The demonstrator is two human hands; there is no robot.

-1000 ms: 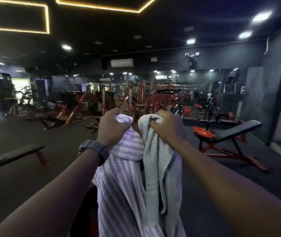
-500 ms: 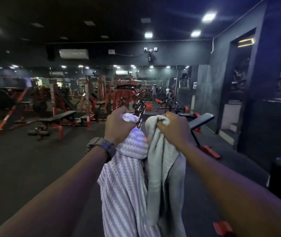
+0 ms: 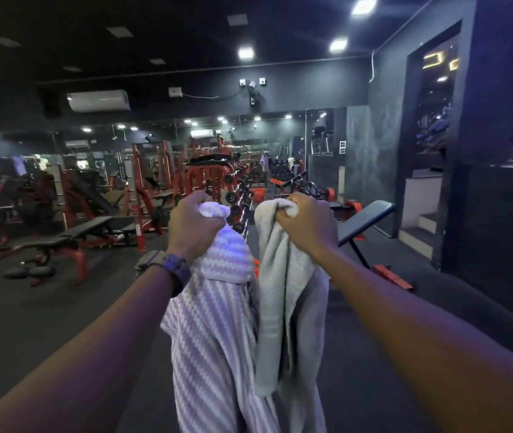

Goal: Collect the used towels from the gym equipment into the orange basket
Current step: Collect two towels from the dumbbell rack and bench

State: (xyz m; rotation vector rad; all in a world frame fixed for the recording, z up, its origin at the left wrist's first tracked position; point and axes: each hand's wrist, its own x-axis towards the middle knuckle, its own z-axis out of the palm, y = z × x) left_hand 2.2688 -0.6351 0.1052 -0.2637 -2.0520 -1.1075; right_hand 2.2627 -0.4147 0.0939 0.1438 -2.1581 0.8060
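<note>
- Left hand [image 3: 194,223] clenched round the bunched top of a striped towel [image 3: 214,332]; white-and-lilac zigzag weave, it hangs straight down from the fist, past the bottom edge of the head view.
- Right hand [image 3: 306,225] fisted on the gathered top of a grey towel [image 3: 286,307]; plain cloth, drapes down below the wrist, folded over itself.
- Both arms held out forward, fists level and near each other; the two towels hang side by side, edges touching lower down.
- Wristwatch [image 3: 167,265] on left wrist, just beside the striped towel's top fold.
- Behind: dumbbell rack [image 3: 239,198] visible between the fists; incline bench [image 3: 364,218] just right of the right hand; flat bench [image 3: 83,232] well left on dark floor [image 3: 30,323].
- Orange basket: can't make it out here.
</note>
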